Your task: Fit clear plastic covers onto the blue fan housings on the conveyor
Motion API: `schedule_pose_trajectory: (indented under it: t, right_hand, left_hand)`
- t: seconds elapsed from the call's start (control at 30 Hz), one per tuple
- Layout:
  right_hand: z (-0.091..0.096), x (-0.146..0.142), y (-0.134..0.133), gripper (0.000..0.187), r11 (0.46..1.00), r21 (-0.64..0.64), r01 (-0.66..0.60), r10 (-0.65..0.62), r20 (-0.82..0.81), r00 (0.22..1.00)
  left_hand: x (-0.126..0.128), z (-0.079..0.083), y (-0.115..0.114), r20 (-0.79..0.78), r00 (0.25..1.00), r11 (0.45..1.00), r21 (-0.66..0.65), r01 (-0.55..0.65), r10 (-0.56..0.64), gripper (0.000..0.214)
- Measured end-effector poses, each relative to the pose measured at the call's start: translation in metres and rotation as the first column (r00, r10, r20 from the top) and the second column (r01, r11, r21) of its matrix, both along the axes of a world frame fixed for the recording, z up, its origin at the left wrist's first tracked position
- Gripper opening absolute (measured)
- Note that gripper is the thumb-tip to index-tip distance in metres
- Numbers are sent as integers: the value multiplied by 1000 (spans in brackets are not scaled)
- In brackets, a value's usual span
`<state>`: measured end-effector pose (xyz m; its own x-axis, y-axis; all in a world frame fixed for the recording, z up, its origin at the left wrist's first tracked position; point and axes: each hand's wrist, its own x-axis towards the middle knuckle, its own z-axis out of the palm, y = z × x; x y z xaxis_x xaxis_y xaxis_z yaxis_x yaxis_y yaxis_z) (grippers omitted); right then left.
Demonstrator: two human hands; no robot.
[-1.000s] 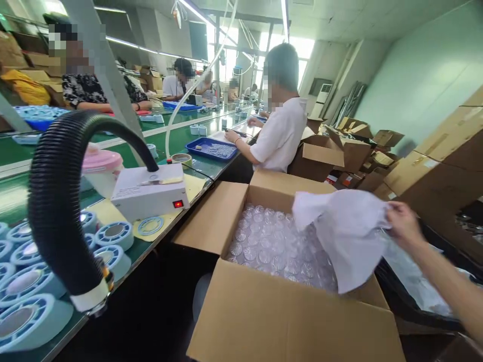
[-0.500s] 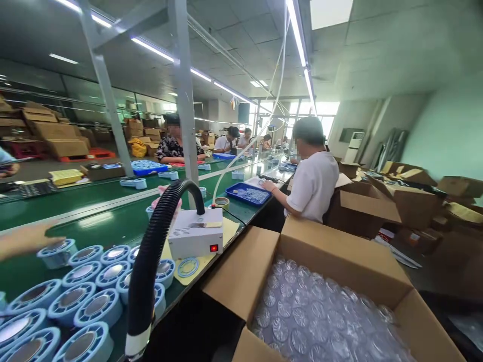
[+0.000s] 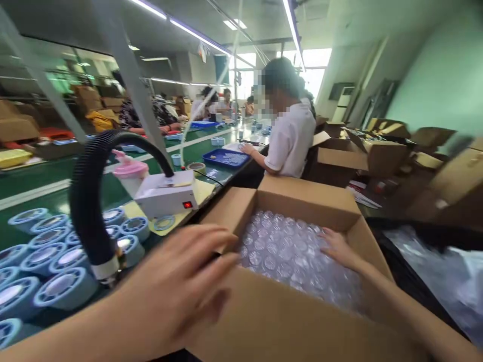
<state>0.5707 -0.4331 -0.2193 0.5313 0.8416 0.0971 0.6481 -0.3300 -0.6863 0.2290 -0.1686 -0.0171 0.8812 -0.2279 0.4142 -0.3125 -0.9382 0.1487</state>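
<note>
An open cardboard box (image 3: 302,196) stands in front of me, filled with clear round plastic pieces (image 3: 287,246). My left hand (image 3: 184,286) reaches toward the box's near left flap, fingers spread and blurred by motion, holding nothing. My right hand (image 3: 337,249) lies flat on the clear pieces at the right side of the box, fingers stretched out.
Several light blue round parts (image 3: 56,259) lie on the green bench at left, beside a black corrugated hose (image 3: 88,201) and a white device with a red switch (image 3: 166,196). A person in a white shirt (image 3: 289,138) sits ahead. Cardboard boxes (image 3: 415,156) pile up at right.
The white cloth my right hand held a second ago is gone. Both hands have come to the box; the right now rests on the clear pieces and the left has swung in from the bench.
</note>
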Motion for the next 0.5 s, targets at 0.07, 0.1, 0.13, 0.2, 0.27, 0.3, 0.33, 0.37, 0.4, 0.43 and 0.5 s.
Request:
schedule_pose_trajectory:
  t: [0.07,0.1,0.13,0.2,0.27,0.3,0.33,0.37,0.4,0.43,0.5]
  right_hand:
    - [-37,-5,10,37,986,-142,81,-83,-2,997]
    - [-53,-5,19,41,975,-200,94,-98,-8,995]
    - [-68,-3,29,43,964,-248,95,-103,-17,995]
    - [-90,3,43,43,944,-316,90,-104,-27,994]
    - [-105,9,47,40,936,-344,78,-95,-33,995]
    - [-111,11,46,38,937,-341,72,-89,-35,995]
    - [-116,14,44,36,941,-330,69,-86,-35,996]
    - [-121,17,43,34,947,-313,75,-90,-34,995]
    - [-126,19,43,33,952,-292,88,-101,-31,994]
    - [-131,22,44,31,957,-270,108,-119,-27,992]
    - [-139,28,49,27,962,-226,156,-165,-22,986]
  left_hand:
    - [53,-51,-37,-237,964,982,115,153,-122,30]
    - [81,-77,-47,-351,932,981,125,148,-96,30]
    - [109,-103,-51,-452,892,985,136,105,-33,31]
    - [162,-149,-47,-518,854,986,161,54,38,33]
    - [206,-187,-35,-560,822,983,184,0,105,38]
    - [224,-202,-28,-574,809,981,192,-20,129,39]
    - [240,-215,-22,-588,795,980,196,-35,146,41]
    - [253,-227,-17,-602,783,980,195,-46,157,41]
    - [263,-237,-13,-615,771,980,190,-54,161,42]
    - [270,-245,-9,-630,760,982,180,-59,161,41]
    - [280,-260,-2,-658,738,986,151,-66,150,41]
